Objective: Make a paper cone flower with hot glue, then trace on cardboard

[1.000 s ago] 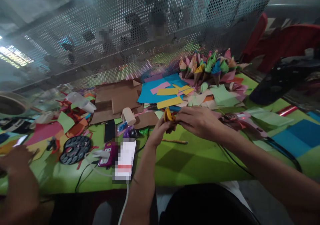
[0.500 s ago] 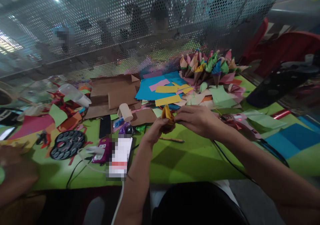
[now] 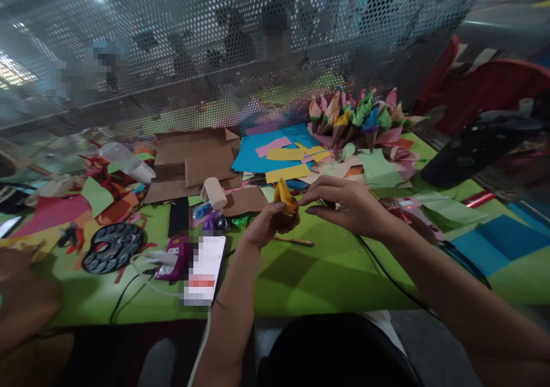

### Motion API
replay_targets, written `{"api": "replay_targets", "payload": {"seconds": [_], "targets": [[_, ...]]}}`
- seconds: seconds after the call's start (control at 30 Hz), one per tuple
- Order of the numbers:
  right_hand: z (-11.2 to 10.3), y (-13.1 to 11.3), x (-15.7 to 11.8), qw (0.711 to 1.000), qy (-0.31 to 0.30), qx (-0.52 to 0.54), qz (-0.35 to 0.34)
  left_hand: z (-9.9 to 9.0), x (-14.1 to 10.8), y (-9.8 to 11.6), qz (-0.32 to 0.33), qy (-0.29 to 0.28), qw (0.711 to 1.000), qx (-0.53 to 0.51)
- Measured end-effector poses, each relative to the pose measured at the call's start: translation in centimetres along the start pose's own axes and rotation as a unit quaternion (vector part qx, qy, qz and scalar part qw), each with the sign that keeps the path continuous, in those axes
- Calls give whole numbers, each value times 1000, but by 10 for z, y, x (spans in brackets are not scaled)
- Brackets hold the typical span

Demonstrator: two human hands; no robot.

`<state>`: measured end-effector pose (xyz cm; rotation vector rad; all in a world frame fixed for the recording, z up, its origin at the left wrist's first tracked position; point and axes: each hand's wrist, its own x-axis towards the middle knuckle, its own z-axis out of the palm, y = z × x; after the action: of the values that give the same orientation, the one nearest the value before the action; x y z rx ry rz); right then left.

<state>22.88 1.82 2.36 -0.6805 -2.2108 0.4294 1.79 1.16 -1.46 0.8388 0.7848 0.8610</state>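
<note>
One folded yellow paper (image 3: 286, 200) sits above the bench (image 3: 309, 289), its base wrapped by the left hand (image 3: 267, 225). The right hand (image 3: 350, 206) is half-curled beside its right edge, contact unclear. Probably feather-light, easily crushed; pinch the base gently.

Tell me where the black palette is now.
In the head view, the black palette lies toward the left on the green table, just left of the magenta socket block.
</note>
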Motion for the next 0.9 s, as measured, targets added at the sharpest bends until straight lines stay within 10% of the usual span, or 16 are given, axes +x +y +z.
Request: {"api": "replay_targets", "payload": {"seconds": [0.9], "targets": [[9, -7, -1, 995, -36, -96, -7, 0, 3, -5, 16, -24, 998, 55]]}}
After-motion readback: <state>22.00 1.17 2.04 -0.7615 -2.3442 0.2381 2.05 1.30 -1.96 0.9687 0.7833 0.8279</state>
